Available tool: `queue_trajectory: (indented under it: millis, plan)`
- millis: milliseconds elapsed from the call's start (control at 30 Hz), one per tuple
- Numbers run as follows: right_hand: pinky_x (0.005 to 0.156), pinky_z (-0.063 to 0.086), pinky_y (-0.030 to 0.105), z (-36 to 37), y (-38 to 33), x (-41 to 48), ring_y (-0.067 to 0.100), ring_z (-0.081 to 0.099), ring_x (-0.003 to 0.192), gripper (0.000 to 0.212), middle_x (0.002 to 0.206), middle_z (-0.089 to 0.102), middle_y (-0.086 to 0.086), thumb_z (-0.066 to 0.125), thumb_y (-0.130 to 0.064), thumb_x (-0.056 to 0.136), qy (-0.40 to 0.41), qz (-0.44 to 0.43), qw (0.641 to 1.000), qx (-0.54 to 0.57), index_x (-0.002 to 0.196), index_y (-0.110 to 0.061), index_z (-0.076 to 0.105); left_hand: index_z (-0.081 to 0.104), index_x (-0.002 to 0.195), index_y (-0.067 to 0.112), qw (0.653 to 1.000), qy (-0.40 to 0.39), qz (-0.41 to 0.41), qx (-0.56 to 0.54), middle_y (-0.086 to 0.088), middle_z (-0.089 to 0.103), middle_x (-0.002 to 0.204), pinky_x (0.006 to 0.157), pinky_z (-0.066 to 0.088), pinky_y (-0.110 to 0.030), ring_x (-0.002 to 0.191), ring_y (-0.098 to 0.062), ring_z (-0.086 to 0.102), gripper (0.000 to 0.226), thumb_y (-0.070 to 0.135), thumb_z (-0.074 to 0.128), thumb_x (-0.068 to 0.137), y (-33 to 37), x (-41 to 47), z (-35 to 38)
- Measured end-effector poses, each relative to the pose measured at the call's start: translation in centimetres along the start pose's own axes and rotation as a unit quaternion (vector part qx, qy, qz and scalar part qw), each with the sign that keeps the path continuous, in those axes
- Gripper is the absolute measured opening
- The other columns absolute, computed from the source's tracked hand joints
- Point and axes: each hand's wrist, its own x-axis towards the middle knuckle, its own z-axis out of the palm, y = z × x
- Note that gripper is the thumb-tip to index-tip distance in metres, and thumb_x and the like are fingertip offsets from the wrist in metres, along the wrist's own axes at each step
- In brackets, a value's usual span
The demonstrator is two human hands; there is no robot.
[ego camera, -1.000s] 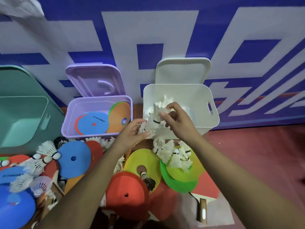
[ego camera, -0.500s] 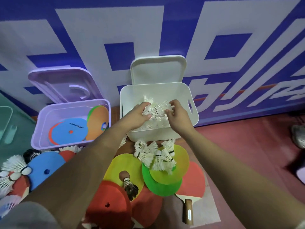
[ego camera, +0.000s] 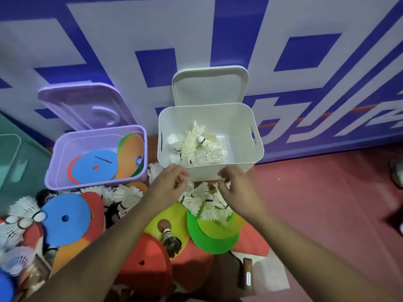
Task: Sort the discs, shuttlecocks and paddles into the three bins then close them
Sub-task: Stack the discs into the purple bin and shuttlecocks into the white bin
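The white bin [ego camera: 244, 118] stands open against the wall with a heap of white shuttlecocks [ego camera: 200, 147] inside. My left hand [ego camera: 168, 184] and my right hand [ego camera: 235, 184] hover just in front of its near wall, fingers loosely curled, holding nothing. Below them a cluster of white shuttlecocks [ego camera: 205, 203] lies on yellow and green discs [ego camera: 213, 234]. The purple bin [ego camera: 65, 149] on the left holds blue and orange discs [ego camera: 98, 166]. A paddle handle [ego camera: 246, 275] lies at the bottom right of the pile. A dark shuttlecock [ego camera: 170, 238] rests on a yellow disc.
A green bin [ego camera: 13, 162] stands at the far left, partly cut off. More discs, a blue one [ego camera: 65, 216] among them, and shuttlecocks [ego camera: 24, 210] cover the floor on the left. Both lids lean on the blue-and-white wall. Red floor lies to the right.
Both hands held a bunch of shuttlecocks over the white bin; the bunch now lies inside it, and the hands have pulled back to the near wall with nothing in them.
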Motion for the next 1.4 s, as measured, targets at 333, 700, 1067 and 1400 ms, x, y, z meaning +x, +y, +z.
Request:
queue_trajectory:
  millis: [333,700,1067,1400]
  plan:
    - [0.092,0.044,0.04,7.7,4.3,-3.9,0.035,0.049,0.115,0.058,0.12,0.051,0.013,0.055,-0.056,0.087,-0.187,0.135,0.962,-0.149,0.128,-0.017,0.041,0.053,0.133,0.018,0.97,-0.153,-0.063,0.18,-0.003,0.05,0.129,0.102,0.041,-0.038,0.122,-0.024,0.045,0.054,0.007,0.061,0.08,-3.9,-3.3,7.3]
    - [0.095,0.04,0.042,9.7,6.1,-3.4,0.029,0.053,0.108,0.043,0.11,0.063,0.003,0.055,-0.039,0.077,-0.15,0.152,0.971,-0.11,0.115,-0.021,0.051,0.054,0.125,0.025,0.956,-0.142,-0.087,0.243,0.001,0.055,0.121,0.098,0.036,-0.037,0.118,-0.024,0.047,0.044,0.035,0.068,0.084,-4.7,-3.0,6.9]
    - [0.09,0.034,0.042,9.9,5.0,-4.0,0.029,0.046,0.115,0.039,0.119,0.06,0.0,0.049,-0.02,0.087,-0.155,0.025,0.955,-0.25,0.126,-0.025,0.054,0.056,0.113,0.019,0.969,-0.002,-0.245,-0.032,0.003,0.06,0.109,0.085,0.04,-0.027,0.105,-0.012,0.056,0.031,0.025,0.07,0.086,-3.0,-6.9,3.1]
    - [0.061,0.042,0.03,5.2,2.5,-3.1,0.016,0.057,0.067,0.011,0.071,0.062,-0.001,0.055,-0.015,0.092,0.039,0.043,0.991,0.118,0.083,-0.014,0.059,0.055,0.125,0.017,0.959,0.042,-0.265,-0.086,0.009,0.056,0.108,0.079,0.037,-0.007,0.105,-0.009,0.053,0.045,0.013,0.072,0.084,-1.4,-10.0,1.6]
